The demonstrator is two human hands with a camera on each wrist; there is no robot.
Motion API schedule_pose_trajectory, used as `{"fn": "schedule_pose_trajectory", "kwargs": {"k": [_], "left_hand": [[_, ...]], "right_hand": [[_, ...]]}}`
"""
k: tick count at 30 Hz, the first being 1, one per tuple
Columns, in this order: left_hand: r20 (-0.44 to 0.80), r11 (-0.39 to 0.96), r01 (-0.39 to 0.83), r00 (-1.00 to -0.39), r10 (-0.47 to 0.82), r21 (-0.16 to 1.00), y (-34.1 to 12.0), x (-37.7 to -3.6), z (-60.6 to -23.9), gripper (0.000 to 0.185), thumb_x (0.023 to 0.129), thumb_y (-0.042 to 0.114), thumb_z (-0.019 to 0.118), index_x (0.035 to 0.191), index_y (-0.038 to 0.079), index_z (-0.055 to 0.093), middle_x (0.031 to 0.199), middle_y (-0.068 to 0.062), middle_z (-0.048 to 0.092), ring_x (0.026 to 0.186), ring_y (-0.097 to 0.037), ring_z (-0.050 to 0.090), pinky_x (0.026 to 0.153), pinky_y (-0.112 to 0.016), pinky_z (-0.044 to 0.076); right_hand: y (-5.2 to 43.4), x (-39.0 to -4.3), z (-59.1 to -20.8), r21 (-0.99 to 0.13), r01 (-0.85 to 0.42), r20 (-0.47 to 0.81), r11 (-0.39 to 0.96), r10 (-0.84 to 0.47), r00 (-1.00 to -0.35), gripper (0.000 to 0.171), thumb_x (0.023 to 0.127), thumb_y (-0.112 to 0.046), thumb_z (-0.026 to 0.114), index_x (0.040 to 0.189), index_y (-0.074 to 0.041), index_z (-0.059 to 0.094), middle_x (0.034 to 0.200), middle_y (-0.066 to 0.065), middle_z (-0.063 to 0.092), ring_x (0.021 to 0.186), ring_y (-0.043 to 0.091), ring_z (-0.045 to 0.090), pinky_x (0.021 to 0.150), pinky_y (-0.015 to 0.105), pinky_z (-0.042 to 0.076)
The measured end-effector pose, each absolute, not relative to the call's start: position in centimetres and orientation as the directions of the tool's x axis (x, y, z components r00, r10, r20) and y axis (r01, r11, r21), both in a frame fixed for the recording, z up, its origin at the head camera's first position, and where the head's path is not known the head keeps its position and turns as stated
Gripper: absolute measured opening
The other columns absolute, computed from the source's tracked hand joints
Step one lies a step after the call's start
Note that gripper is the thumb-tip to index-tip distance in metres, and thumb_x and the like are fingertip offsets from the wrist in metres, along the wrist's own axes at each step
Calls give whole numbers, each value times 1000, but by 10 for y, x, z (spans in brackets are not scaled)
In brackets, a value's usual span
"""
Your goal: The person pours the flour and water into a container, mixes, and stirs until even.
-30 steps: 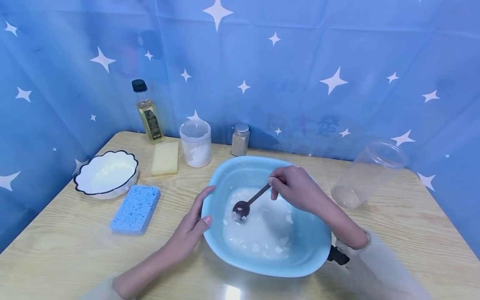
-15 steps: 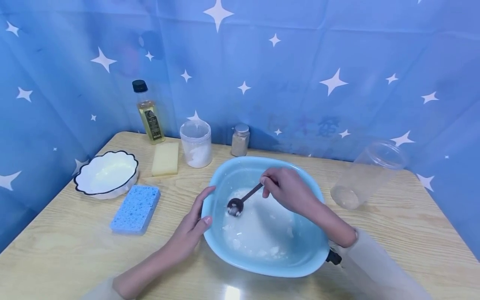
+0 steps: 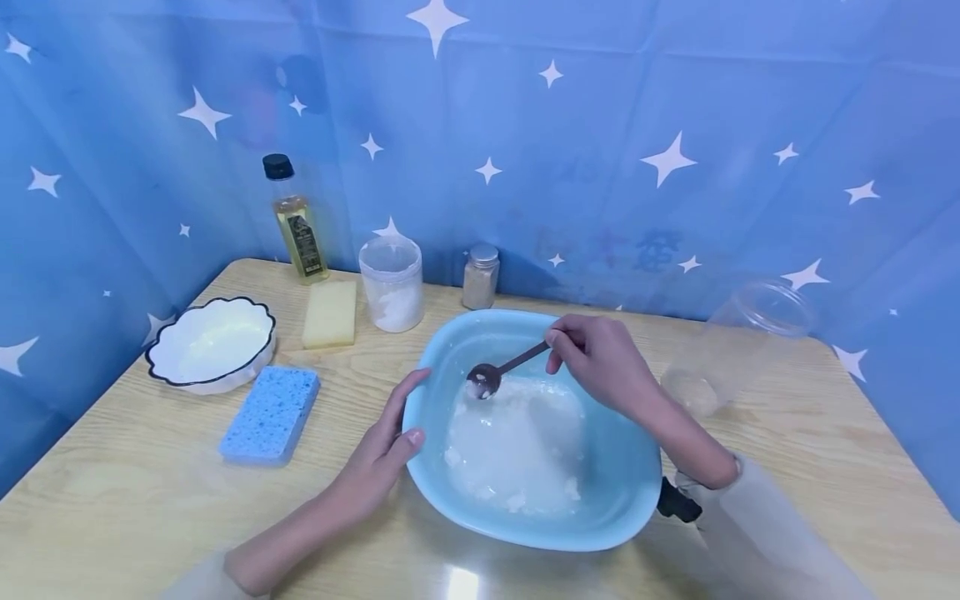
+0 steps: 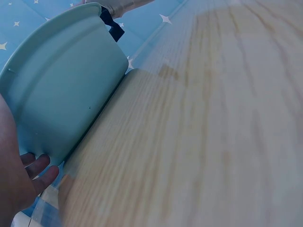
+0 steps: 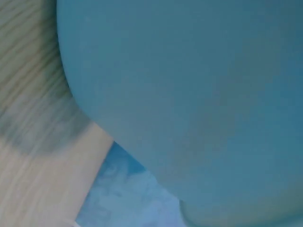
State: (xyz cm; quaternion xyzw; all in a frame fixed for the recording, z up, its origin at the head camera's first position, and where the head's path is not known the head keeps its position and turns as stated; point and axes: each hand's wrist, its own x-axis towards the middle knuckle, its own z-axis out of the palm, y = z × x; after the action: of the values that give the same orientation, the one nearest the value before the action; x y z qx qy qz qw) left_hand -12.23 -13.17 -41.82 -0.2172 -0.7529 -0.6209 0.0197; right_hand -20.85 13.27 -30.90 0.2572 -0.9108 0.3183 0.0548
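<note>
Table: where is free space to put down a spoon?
Bare wood lies on the table in front of the blue sponge, left of the left hand. The back edge is crowded: oil bottle, yellow sponge, powder jar.

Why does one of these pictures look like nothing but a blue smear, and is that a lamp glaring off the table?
Right wrist view: the camera sits so close to the basin that it fills the frame, soft and out of focus. Head view: sharp, though the wide lens bends the table edges; a bright glare spot shines near the front. Left wrist view: the wood grain is streaked with blur.
</note>
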Motion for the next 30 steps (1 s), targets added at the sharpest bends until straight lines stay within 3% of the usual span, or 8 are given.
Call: {"fn": "schedule_pose_trajectory", "kwargs": {"k": [11, 18, 24, 30], "left_hand": [[298, 126, 348, -906, 302, 929, -133, -122, -421, 56, 99, 15, 39, 147, 32, 17, 152, -6, 19, 130, -28, 34, 95, -34, 42], [305, 120, 356, -899, 314, 927, -132, -123, -418, 57, 99, 13, 39, 148, 32, 16, 151, -6, 20, 129, -28, 36, 96, -34, 42], [312, 116, 361, -898, 309, 925, -133, -123, -418, 57, 98, 13, 39, 148, 31, 17, 151, -9, 21, 127, -30, 38, 92, -33, 45], [308, 116, 358, -898, 314, 927, -133, -124, -418, 57, 99, 13, 39, 148, 31, 17, 151, -7, 20, 128, -29, 37, 94, -34, 43]], "right_hand": [[124, -219, -321, -477, -540, 288, 693, -457, -841, 19, 95, -8, 50, 90, 0, 66, 62, -2, 61, 38, 13, 41, 39, 26, 33], [137, -217, -308, -478, -517, 306, 710, -417, -856, 21, 96, -10, 48, 88, -3, 66, 63, -2, 61, 39, 16, 36, 39, 28, 31], [129, -218, -313, -461, -552, 304, 695, -461, -834, 21, 96, -9, 48, 90, -1, 66, 63, -3, 61, 39, 12, 39, 41, 27, 33], [145, -217, -307, -408, -484, 236, 774, -422, -875, 21, 94, -7, 48, 85, 0, 66, 59, -2, 58, 40, 14, 42, 38, 27, 33]]}}
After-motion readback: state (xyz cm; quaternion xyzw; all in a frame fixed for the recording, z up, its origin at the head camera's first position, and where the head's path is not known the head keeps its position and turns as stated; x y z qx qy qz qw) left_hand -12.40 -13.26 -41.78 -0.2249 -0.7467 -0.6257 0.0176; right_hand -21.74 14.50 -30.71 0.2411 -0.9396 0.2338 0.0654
